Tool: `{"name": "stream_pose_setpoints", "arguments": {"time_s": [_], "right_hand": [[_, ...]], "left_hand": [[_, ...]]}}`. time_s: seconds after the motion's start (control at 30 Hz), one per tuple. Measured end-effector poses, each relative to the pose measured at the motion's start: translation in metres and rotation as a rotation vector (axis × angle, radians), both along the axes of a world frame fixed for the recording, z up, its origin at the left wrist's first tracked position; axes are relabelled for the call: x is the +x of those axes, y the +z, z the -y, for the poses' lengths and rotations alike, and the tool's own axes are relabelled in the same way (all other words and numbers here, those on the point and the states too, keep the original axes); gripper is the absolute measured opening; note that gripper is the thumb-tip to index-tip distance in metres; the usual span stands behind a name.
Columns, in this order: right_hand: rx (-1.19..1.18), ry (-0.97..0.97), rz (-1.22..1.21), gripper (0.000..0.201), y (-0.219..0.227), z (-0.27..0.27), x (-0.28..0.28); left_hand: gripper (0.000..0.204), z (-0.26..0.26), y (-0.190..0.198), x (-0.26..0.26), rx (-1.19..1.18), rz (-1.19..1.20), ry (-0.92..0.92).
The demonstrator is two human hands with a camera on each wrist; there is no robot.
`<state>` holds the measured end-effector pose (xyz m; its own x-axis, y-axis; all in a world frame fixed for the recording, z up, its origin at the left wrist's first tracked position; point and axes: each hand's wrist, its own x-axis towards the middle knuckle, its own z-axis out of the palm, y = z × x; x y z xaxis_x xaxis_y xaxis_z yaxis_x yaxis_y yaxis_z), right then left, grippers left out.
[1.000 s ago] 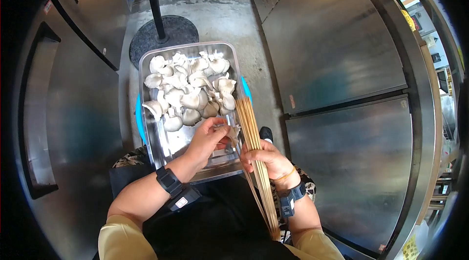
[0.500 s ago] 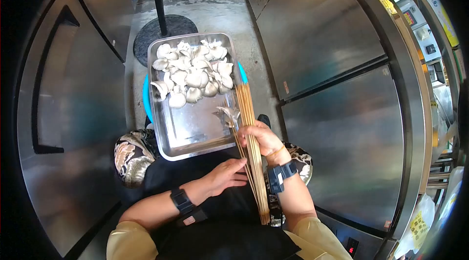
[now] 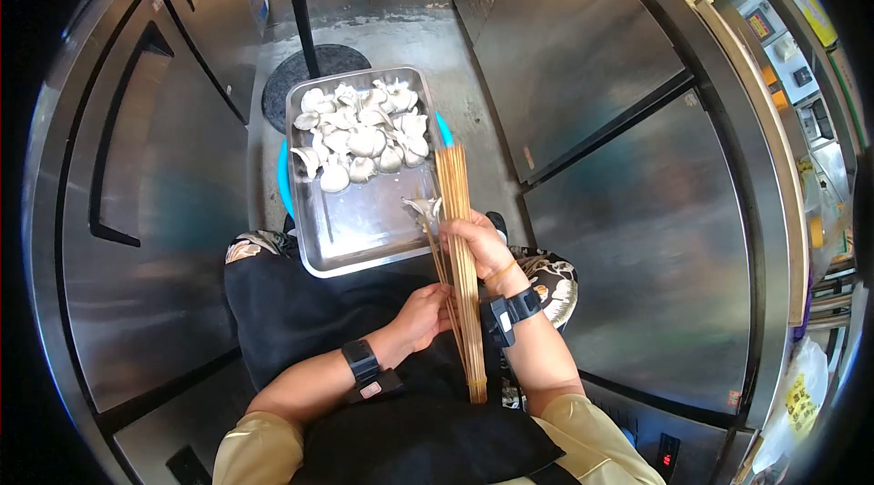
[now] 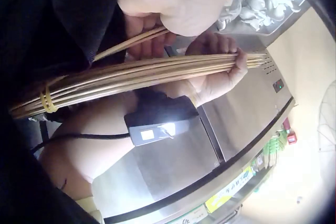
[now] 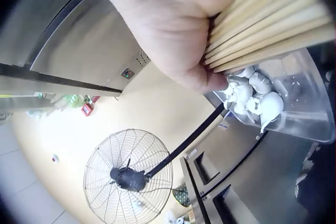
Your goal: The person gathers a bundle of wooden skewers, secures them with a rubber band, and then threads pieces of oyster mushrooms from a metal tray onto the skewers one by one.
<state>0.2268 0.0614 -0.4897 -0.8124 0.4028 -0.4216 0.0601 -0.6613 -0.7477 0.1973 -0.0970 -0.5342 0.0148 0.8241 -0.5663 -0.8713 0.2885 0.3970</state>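
My right hand (image 3: pixel 481 244) grips a thick bundle of bamboo skewers (image 3: pixel 467 303) at the tray's near right corner. A yellow band ties the bundle's lower end. Beside it, a pair of loose bamboo skewers (image 4: pixel 134 41) runs at a slight angle, with a pale oyster mushroom (image 3: pixel 423 207) at the upper end. Lower down, near the apron, my left hand (image 3: pixel 422 319) pinches these loose skewers; its fingertips are partly hidden behind them. More oyster mushrooms (image 3: pixel 367 141) lie heaped in the far half of a steel tray (image 3: pixel 314 262).
The tray sits over a blue rim (image 3: pixel 284 180) in front of my knees. Steel cabinets (image 3: pixel 637 239) line both sides. Behind the tray rises a black pole on a round base (image 3: pixel 278 93), topped by a fan (image 5: pixel 128 174) in the right wrist view.
My left hand has left the mushroom at the skewer tips, moved back toward my body and taken hold of the loose skewers' lower part. My right hand still grips the bundle.
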Motion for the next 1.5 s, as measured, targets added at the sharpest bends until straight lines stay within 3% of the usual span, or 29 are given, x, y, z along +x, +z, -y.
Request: {"name": "stream_pose_setpoints", "arguments": {"time_s": [0.2, 0.37, 0.43, 0.57, 0.63, 0.73, 0.83, 0.97, 1.07, 1.2, 1.37, 1.5], "right_hand": [[-0.093, 0.126, -0.369, 0.010, 0.040, 0.002, 0.002], [-0.115, 0.099, -0.011, 0.014, -0.010, -0.006, -0.005], [-0.152, 0.104, 0.007, 0.015, -0.021, -0.006, -0.006], [-0.116, 0.106, -0.004, 0.013, -0.033, -0.009, -0.003], [-0.116, 0.081, 0.004, 0.009, -0.039, -0.011, -0.003], [-0.083, 0.064, 0.016, 0.011, -0.041, -0.011, -0.001], [-0.078, 0.073, 0.043, 0.018, -0.045, -0.012, -0.001], [-0.031, 0.082, 0.091, 0.024, -0.031, -0.011, -0.004], [0.006, 0.113, 0.077, 0.026, -0.024, -0.012, -0.005], [0.055, 0.088, 0.064, 0.025, -0.029, -0.009, -0.007], [0.086, 0.116, 0.091, 0.024, -0.044, -0.009, -0.008], [0.049, 0.098, 0.060, 0.021, -0.039, -0.009, -0.008]], "left_hand": [[0.024, -0.005, 0.018, -0.002, -0.070, -0.074, -0.062], [0.025, -0.005, 0.010, -0.012, -0.040, -0.038, -0.124], [0.027, 0.000, 0.012, -0.024, -0.022, -0.023, -0.207], [0.035, 0.009, 0.022, -0.062, -0.135, -0.383, -0.339], [0.027, 0.013, 0.018, -0.105, -0.096, -0.552, -0.195], [0.015, 0.009, 0.036, -0.166, -0.146, -0.853, 0.180], [0.013, 0.008, 0.024, -0.215, -0.253, -0.971, 0.423], [0.012, -0.011, 0.019, -0.229, -0.441, -1.282, 0.311], [0.017, -0.021, 0.020, -0.231, -0.503, -1.946, 0.155], [0.028, -0.029, 0.029, -0.238, -0.685, -2.207, 0.199], [0.031, -0.034, 0.036, -0.254, -0.943, -2.042, -0.165], [0.031, -0.048, 0.045, -0.252, -1.007, -2.004, -0.285]]}}
